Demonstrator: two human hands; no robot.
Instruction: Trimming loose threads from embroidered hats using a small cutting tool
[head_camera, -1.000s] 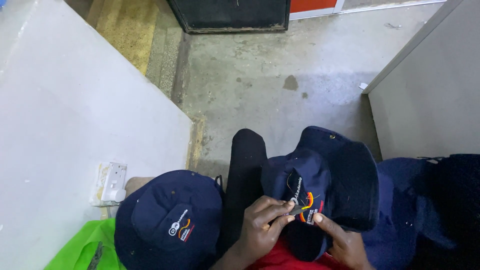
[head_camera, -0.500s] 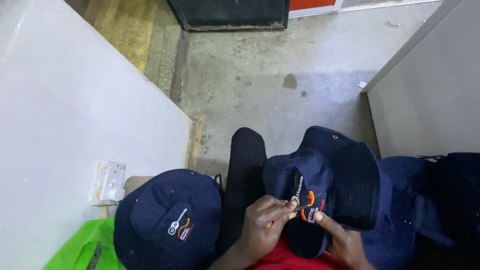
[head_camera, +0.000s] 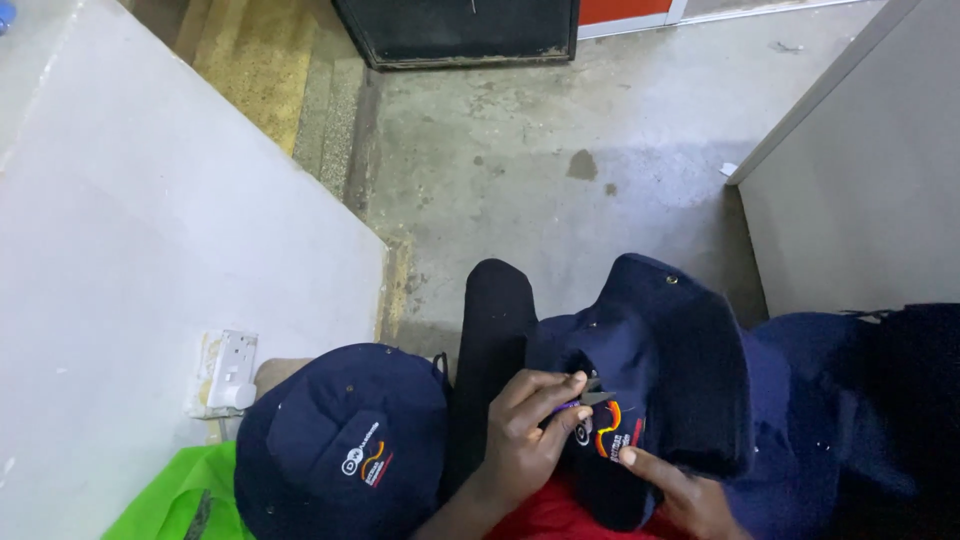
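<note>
A navy cap (head_camera: 660, 350) with an embroidered logo on its front lies in my lap, brim pointing away to the right. My left hand (head_camera: 525, 435) pinches a small purple and metal tool (head_camera: 580, 400) against the cap just above the logo. My right hand (head_camera: 680, 490) grips the cap's lower front edge, thumb beside the logo. Part of the right hand is cut off by the frame's bottom edge.
A second navy cap (head_camera: 340, 450) sits to the left beside a green bag (head_camera: 165, 500). More navy fabric (head_camera: 850, 420) is heaped at the right. A white wall (head_camera: 150, 230) with a socket (head_camera: 225, 370) stands left, a white panel (head_camera: 860, 180) right, concrete floor (head_camera: 560, 150) ahead.
My left hand's fingers have shifted slightly up the cap's front with the tool. The cap has tipped a little; my right hand stays at its lower edge.
</note>
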